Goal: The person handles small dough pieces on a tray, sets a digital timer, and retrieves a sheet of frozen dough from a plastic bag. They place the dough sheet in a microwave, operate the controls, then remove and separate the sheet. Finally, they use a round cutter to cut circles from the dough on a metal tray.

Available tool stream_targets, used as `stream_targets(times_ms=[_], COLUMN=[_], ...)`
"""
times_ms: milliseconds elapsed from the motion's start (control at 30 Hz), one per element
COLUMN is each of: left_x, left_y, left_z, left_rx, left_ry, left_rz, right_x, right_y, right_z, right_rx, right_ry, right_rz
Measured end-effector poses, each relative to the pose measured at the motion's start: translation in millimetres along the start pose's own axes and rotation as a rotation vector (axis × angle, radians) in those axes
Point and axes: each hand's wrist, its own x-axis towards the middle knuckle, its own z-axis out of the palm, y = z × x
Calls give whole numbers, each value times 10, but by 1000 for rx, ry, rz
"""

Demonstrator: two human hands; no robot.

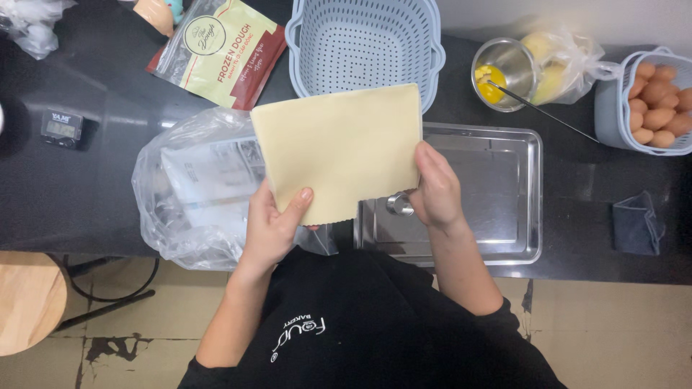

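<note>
The left hand [270, 227] grips the lower left edge of a pale yellow square dough sheet [339, 148], thumb laid flat on its upper face, fingers closed beneath it. The right hand [435, 191] clamps the sheet's right edge near the lower corner, fingers curled over the face. Both hands are closed firmly on the sheet, which is held flat and slightly rotated above the dark counter [86, 180], clear of the surface.

Directly under the sheet's left part lies a crumpled clear plastic bag [184, 194] containing white paper. Under its right part sits a shallow steel tray [504, 194]; a small round metal piece [398, 204] rests on the tray just beside the right hand. The sheet's far edge overlaps the near rim of a light blue perforated colander [360, 39].

Left of the colander lies a printed dough pouch [220, 50] in cream and dark red. A small digital timer [61, 127] sits at the far left. Right of the colander stand a steel cup [501, 72] holding yellow liquid with a thin utensil [548, 112] leaning out, a clear bag [559, 61] of pale contents, and a blue basket [613, 108] of brown eggs [659, 104]. A folded dark cloth [638, 223] lies right of the tray.
</note>
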Motion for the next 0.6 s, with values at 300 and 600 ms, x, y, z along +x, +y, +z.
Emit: stream_targets(times_ms=[300, 600], left_x=[-54, 6], left_y=[-58, 112], left_z=[13, 9], left_rx=[-22, -287], left_ry=[-31, -120], left_rz=[28, -175], right_x=[-75, -102], right_y=[-76, -175], right_z=[-95, 53], right_rx=[62, -85], right_ry=[-157, -166], right_rz=[-14, 29])
